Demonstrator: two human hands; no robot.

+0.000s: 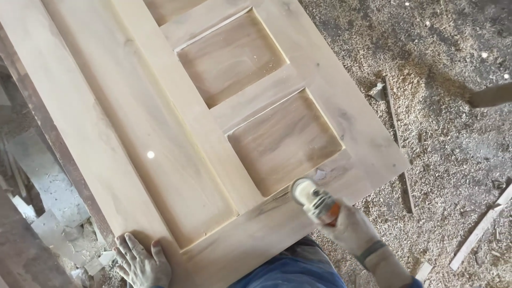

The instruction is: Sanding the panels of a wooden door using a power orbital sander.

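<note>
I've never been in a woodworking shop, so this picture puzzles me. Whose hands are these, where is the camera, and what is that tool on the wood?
The camera sits on the person's head and looks down, so both hands are their own. A large pale wooden door with recessed square panels lies flat in front of them. The left hand rests flat on the door's near edge. The right hand, dusty and wearing a dark wristband, grips a small handheld power sander with a round pad and orange body, pressed against the door's frame near the lower panel. The floor covered in wood shavings holds some thin wooden offcut strips.
</note>
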